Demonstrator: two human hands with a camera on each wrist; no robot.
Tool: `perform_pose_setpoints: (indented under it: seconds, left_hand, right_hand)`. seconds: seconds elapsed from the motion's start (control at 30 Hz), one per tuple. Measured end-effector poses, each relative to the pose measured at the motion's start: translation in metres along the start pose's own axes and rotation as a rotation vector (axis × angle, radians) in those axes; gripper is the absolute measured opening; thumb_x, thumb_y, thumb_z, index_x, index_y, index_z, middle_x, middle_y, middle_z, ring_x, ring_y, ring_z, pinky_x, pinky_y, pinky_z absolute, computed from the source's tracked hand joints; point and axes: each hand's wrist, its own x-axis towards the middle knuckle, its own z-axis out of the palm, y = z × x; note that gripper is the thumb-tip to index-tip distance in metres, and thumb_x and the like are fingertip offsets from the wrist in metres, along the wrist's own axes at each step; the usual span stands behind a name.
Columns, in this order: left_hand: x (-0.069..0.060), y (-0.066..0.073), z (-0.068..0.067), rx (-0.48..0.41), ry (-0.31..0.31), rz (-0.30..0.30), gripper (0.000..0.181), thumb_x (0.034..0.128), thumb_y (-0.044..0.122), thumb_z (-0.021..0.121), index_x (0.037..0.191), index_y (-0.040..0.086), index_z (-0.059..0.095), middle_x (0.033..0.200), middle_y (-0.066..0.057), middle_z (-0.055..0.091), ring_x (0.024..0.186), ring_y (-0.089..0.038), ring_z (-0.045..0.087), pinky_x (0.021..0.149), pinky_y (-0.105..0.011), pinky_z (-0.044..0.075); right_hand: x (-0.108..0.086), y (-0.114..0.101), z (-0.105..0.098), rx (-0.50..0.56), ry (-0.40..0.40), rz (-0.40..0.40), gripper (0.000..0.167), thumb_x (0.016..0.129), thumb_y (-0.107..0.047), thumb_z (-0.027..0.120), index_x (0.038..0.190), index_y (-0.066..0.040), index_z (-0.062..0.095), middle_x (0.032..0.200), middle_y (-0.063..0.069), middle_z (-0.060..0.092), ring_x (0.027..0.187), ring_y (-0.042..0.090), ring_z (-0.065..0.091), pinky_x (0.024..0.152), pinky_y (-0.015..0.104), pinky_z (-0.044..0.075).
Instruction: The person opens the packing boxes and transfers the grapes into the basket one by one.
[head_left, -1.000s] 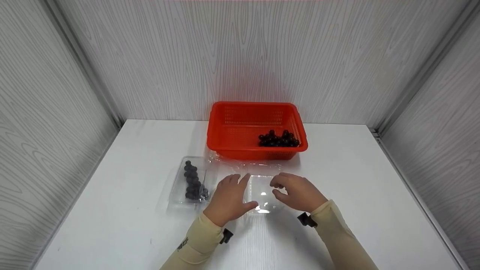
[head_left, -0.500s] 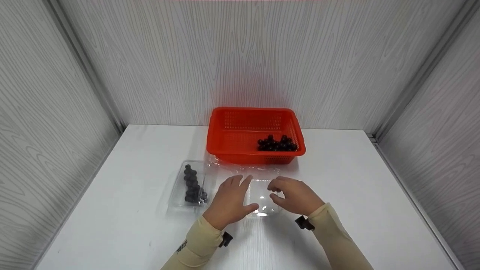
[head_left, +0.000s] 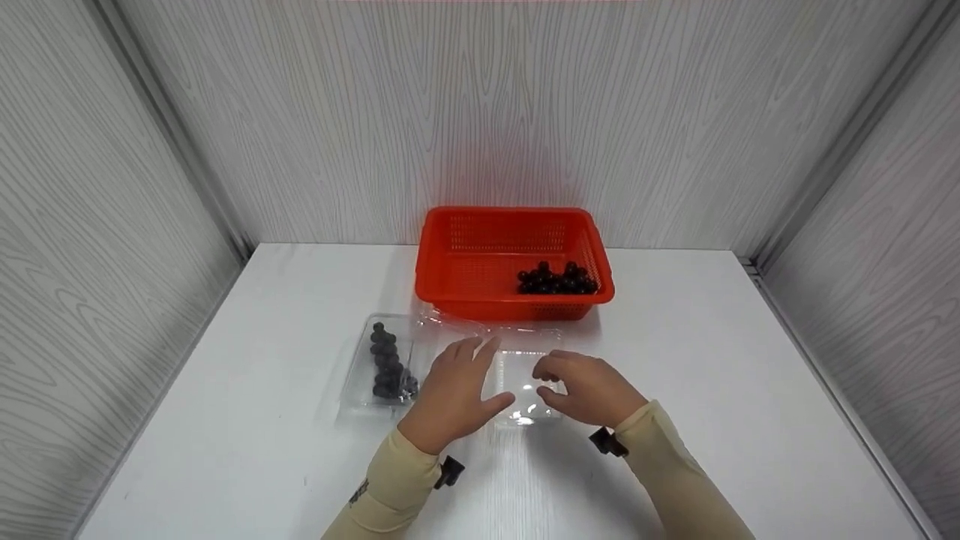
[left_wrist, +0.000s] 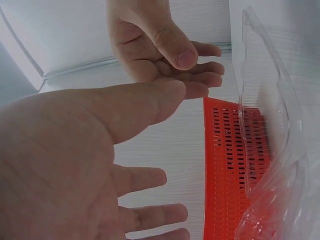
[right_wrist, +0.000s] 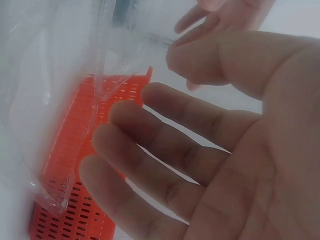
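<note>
In the head view, a clear plastic box [head_left: 525,386] lies between the two hands. The left hand [head_left: 454,394] is at its left side, fingers spread, holding nothing. The right hand [head_left: 592,386] hovers at its right side with relaxed, slightly bent fingers and nothing in them. A second clear box [head_left: 356,375] left of the left hand holds a cluster of dark grapes [head_left: 386,360]. In the left wrist view, clear plastic [left_wrist: 280,90] stands beyond the fingertips. Whether a hand touches the plastic, I cannot tell.
Behind the boxes stands a red basket [head_left: 480,307] with dark grapes [head_left: 555,280] in its right part. Clear film or lid plastic lies along the basket's front. Pale wood-grain walls enclose the white table [head_left: 247,435] at the back and sides.
The right hand has shifted slightly left, towards the left hand. The left hand has moved barely to the left. The boxes and basket keep their places; the head view bobbed a little.
</note>
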Motion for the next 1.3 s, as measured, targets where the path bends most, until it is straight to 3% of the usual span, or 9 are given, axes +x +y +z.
perform_pose_setpoints:
  seconds: [0.13, 0.27, 0.4, 0.77, 1.0, 1.3]
  left_hand:
    - [0.0, -0.001, -0.002, -0.009, 0.01, 0.001, 0.087, 0.0914, 0.045, 0.076, 0.16, 0.01, 0.037, 0.151, -0.021, 0.05, 0.14, -0.04, 0.044, 0.116, -0.057, 0.037]
    - [0.0, -0.002, -0.003, -0.01, -0.001, -0.006, 0.086, 0.0915, 0.045, 0.076, 0.16, 0.011, 0.037, 0.15, -0.021, 0.05, 0.14, -0.041, 0.045, 0.116, -0.058, 0.037]
    - [0.0, -0.002, -0.002, 0.007, -0.01, -0.025, 0.085, 0.0909, 0.045, 0.077, 0.159, 0.011, 0.039, 0.15, -0.021, 0.05, 0.139, -0.04, 0.046, 0.116, -0.058, 0.037]
    - [0.001, -0.009, -0.004, 0.022, -0.035, -0.075, 0.084, 0.0897, 0.045, 0.077, 0.157, 0.009, 0.043, 0.15, -0.022, 0.05, 0.14, -0.042, 0.044, 0.117, -0.06, 0.035]
    - [-0.001, -0.016, -0.011, 0.028, 0.004, -0.093, 0.081, 0.0898, 0.045, 0.077, 0.154, 0.008, 0.047, 0.147, -0.024, 0.052, 0.137, -0.044, 0.047, 0.115, -0.061, 0.037]
    - [-0.003, -0.025, -0.017, -0.008, 0.033, -0.103, 0.077, 0.0901, 0.042, 0.078, 0.151, 0.004, 0.05, 0.146, -0.025, 0.053, 0.137, -0.045, 0.047, 0.114, -0.061, 0.038]
  right_hand:
    - [0.002, -0.001, 0.002, -0.004, -0.034, 0.005, 0.02, 0.094, -0.023, 0.076, 0.113, -0.015, 0.075, 0.103, -0.003, 0.073, 0.094, 0.014, 0.068, 0.089, 0.038, 0.059]
    - [0.003, -0.002, 0.006, 0.011, -0.079, 0.017, 0.023, 0.094, -0.026, 0.076, 0.115, -0.016, 0.075, 0.104, -0.001, 0.074, 0.095, 0.016, 0.068, 0.09, 0.039, 0.058]
    - [0.004, -0.002, 0.011, 0.017, -0.106, -0.019, 0.026, 0.094, -0.026, 0.077, 0.116, -0.012, 0.074, 0.103, 0.003, 0.074, 0.094, 0.021, 0.069, 0.088, 0.041, 0.058]
    - [0.008, -0.003, 0.026, 0.026, -0.164, -0.079, 0.023, 0.091, -0.019, 0.078, 0.112, -0.01, 0.075, 0.099, 0.001, 0.074, 0.087, 0.013, 0.065, 0.084, 0.036, 0.059]
    - [0.012, -0.002, 0.031, 0.022, -0.228, -0.006, 0.021, 0.091, -0.022, 0.079, 0.112, -0.017, 0.078, 0.09, -0.008, 0.071, 0.078, 0.009, 0.059, 0.078, 0.032, 0.056]
    - [0.013, 0.003, 0.035, 0.014, -0.195, -0.081, 0.005, 0.089, -0.016, 0.078, 0.094, -0.015, 0.077, 0.08, -0.01, 0.067, 0.072, 0.006, 0.056, 0.073, 0.031, 0.054]
